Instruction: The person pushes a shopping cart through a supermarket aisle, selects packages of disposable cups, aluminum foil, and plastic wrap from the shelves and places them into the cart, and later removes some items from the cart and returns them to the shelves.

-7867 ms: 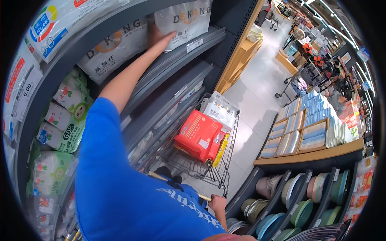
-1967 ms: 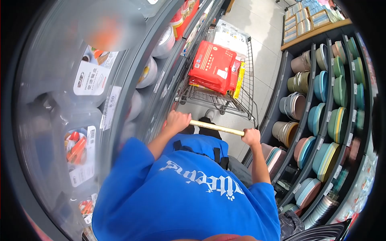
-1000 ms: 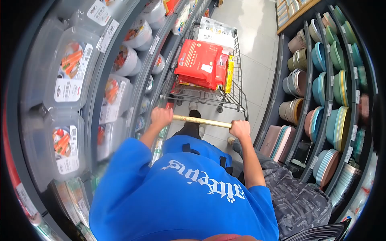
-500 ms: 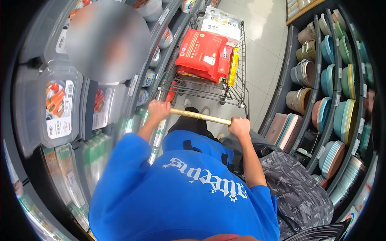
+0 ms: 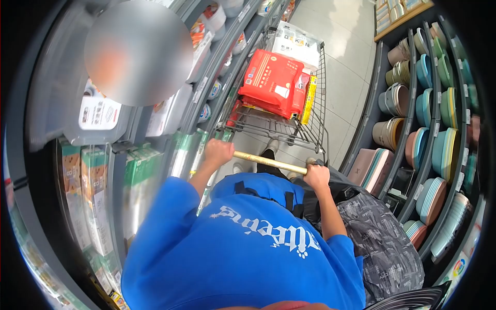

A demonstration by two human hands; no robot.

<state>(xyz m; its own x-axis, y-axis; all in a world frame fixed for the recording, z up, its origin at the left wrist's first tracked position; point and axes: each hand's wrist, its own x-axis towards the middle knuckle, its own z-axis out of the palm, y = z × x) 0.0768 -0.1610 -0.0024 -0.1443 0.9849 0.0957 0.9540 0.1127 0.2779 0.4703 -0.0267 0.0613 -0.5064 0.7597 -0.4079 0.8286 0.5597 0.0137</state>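
Observation:
My left hand [image 5: 219, 152] is wrapped round the left end of a yellow shopping cart handle [image 5: 268, 163]. Round its right end my right hand [image 5: 316, 175] is closed too. Beyond the handle is the wire shopping cart [image 5: 279, 124]. A large red package [image 5: 271, 82] lies on top in it, with a white bag [image 5: 297, 45] behind and a yellow packet [image 5: 309, 99] along the right side. What lies beneath the red package is mostly hidden.
Shelves of plastic containers [image 5: 101, 116] and boxed goods [image 5: 98, 196] run close along the left. On the right, a shelf holds stacked bowls [image 5: 431, 199] and buckets [image 5: 387, 133]. A tiled aisle floor [image 5: 346, 77] stretches ahead. A dark patterned bag [image 5: 387, 248] hangs at my right side.
The cart and both hands appear slightly lower and farther right in view. My feet have changed position below the handle, and the left shelf's goods have shifted. Both hands keep their hold.

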